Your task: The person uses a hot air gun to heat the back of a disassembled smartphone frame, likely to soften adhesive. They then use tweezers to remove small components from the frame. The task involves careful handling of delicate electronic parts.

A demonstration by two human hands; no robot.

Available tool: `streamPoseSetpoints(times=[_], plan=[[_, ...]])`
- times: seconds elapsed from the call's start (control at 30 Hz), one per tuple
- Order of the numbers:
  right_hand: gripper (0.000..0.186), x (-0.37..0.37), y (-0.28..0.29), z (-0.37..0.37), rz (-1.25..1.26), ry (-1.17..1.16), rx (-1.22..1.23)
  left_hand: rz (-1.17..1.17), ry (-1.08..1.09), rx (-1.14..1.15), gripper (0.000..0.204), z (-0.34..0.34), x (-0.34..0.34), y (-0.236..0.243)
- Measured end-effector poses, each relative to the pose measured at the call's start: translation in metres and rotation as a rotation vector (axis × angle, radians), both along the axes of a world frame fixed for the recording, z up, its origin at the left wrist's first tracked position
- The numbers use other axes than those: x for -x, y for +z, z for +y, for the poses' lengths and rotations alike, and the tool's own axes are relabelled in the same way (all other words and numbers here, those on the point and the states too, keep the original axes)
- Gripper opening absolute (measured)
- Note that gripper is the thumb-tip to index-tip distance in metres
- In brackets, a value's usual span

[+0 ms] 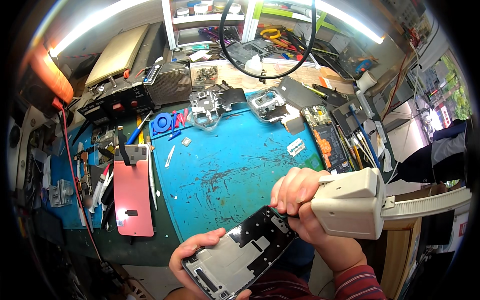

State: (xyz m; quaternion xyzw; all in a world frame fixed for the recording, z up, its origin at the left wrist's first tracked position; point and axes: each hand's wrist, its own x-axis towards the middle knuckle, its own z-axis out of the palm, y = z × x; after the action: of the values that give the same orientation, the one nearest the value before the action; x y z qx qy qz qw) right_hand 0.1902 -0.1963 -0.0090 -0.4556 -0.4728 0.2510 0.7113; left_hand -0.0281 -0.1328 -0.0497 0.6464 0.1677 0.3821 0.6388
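A black and grey phone frame (240, 257) is tilted near the lower edge, just beyond the front of the blue mat. My left hand (192, 255) is closed round its left side, fingers on the upper edge and thumb at the lower end. My right hand (300, 200) is closed with curled fingers at the frame's upper right corner. Something thin and dark shows between its fingers there, too small to name. A white plastic box (347, 205) with a ribbed white strip (425, 206) hides part of the right hand and wrist.
On the blue mat (210, 185) lie a razor blade (296, 147) and a small blade (170, 156). An opened phone (327, 140) with tweezers and brushes stands right. A pink phone panel (132, 190) lies left. Phone parts (206, 107) line the back; a black cable loop (223, 37) hangs above.
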Motion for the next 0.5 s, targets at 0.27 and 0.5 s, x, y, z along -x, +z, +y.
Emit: streamPoseSetpoints(times=[0.27,0.5], plan=[[0.022,0.0004,0.0003,0.0003,-0.011,0.002,-0.001,0.002,0.018,-0.004,0.12,-0.0014,-0.0004,-0.0001],[0.023,-0.0018,-0.0003,0.0002,-0.032,0.015,-0.006,0.025,-0.005,0.034,0.117,0.0001,0.0005,0.0059]])
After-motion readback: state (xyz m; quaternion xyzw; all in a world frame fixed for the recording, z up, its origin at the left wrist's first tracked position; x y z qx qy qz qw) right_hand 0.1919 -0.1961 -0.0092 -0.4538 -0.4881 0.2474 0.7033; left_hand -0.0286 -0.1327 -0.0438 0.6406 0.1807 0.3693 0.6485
